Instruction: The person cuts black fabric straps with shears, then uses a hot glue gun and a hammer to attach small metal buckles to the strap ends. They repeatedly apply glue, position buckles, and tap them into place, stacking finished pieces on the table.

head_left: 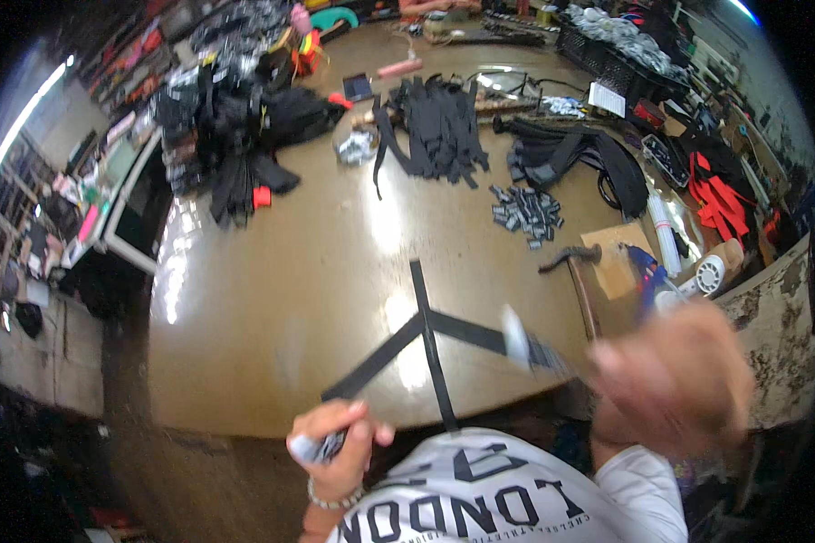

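Though the forked black webbing strap (426, 326) on the glossy brown table (272, 290) looks joined, I judge its ends unfinished; the left hand (346, 438) curls around a grey-white wad (311, 450); the blurred right hand's (675, 380) grip I cannot tell.

Two bare hands: one left hand (335, 442), one right hand (679, 376); one flat black fabric strap piece (371, 362) with four arms; one glossy brown bench (244, 326); three heaps of long black fabric straps (444, 127); one tan square cardboard sheet (611, 271); one white round-headed fan (710, 274)
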### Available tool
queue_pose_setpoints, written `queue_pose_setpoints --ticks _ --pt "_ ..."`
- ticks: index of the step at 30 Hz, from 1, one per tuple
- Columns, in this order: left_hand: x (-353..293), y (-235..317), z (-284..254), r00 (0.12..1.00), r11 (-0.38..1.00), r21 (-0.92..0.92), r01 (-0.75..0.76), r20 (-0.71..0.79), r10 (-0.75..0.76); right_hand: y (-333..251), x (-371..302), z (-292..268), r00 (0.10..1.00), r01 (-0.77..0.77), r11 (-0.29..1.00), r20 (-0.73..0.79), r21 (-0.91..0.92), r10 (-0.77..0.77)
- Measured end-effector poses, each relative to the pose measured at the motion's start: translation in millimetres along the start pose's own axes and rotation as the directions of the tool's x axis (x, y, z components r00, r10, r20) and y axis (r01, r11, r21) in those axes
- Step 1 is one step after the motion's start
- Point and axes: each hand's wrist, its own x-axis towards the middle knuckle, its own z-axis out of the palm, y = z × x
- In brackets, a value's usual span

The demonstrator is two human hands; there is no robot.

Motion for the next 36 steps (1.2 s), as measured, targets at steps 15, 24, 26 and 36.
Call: queue_pose_setpoints --ticks 15,24,26,36 --pt "17 -54 14 0.870 0.862 0.128 0.491 -0.116 -0.479 32 -59 152 0.748 -0.663 0.327 0.579 0.674 0.323" --pt "16 -69 4 0.857 0.841 0.167 0.515 -0.114 -0.503 51 -74 172 0.666 -0.727 0.098 0.662 0.680 0.344" --pt "16 -69 4 0.859 0.839 0.182 0.513 -0.122 -0.498 52 -75 174 0.637 -0.746 0.041 0.694 0.665 0.334" --pt "20 -70 1 0.775 0.758 0.163 0.631 -0.106 -0.623 56 -83 179 0.564 -0.783 -0.046 0.740 0.620 0.367"
